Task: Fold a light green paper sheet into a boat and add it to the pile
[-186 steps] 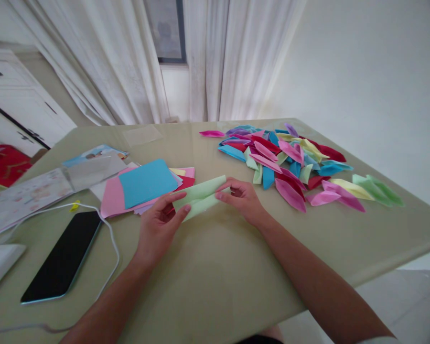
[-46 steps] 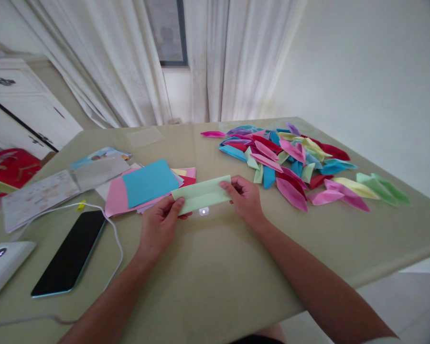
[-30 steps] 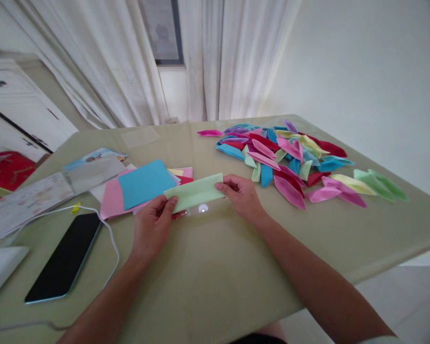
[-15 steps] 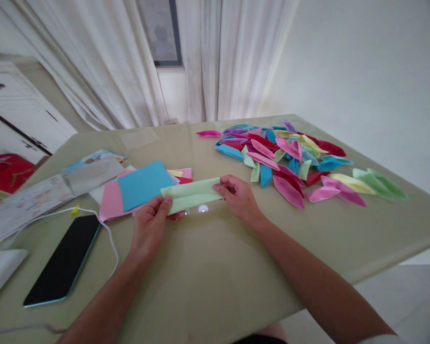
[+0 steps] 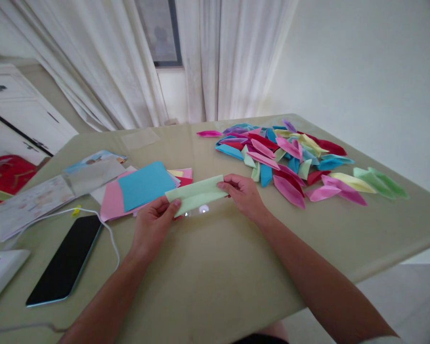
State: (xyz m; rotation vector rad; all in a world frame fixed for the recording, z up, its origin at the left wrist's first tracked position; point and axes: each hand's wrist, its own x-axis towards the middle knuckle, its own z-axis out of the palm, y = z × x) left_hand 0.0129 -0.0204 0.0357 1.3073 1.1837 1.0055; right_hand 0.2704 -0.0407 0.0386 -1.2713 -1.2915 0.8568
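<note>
1. Left hand [image 5: 151, 229], right hand [image 5: 246, 195] and green strip [image 5: 197, 193] all sit slightly further right than half a second ago; against six seconds ago, the strip's gaping fold looks closed.
2. Thumbs and fingers pinch the strip, left hand on its left end, right hand on its right. The hands stay apart, with the strip stretched between them, seemingly just above the table [image 5: 215, 277].
3. Only the ends are gripped, so I'd worry about the middle – the crease could spring open if a pinch loosens.
4. Pulling unevenly might skew the fold or tear the paper; the right thumb sits close to the edge and could slip.
5. Left knuckles are right by the stack [image 5: 111, 198], so a careless swing could scatter it. The left forearm crosses near the cable [image 5: 112, 235] and might drag it.
6. Counting, I make it two hands, one strip, one phone [image 5: 66, 260], one cable with one yellow tie [image 5: 75, 211], and one blue sheet [image 5: 146, 186] atop the stack.
7. One pink piece [image 5: 209, 134] lies off the pile [image 5: 288, 149]; two green pieces [image 5: 374, 182] lie at its right end – the rest overlap too much to count.
</note>
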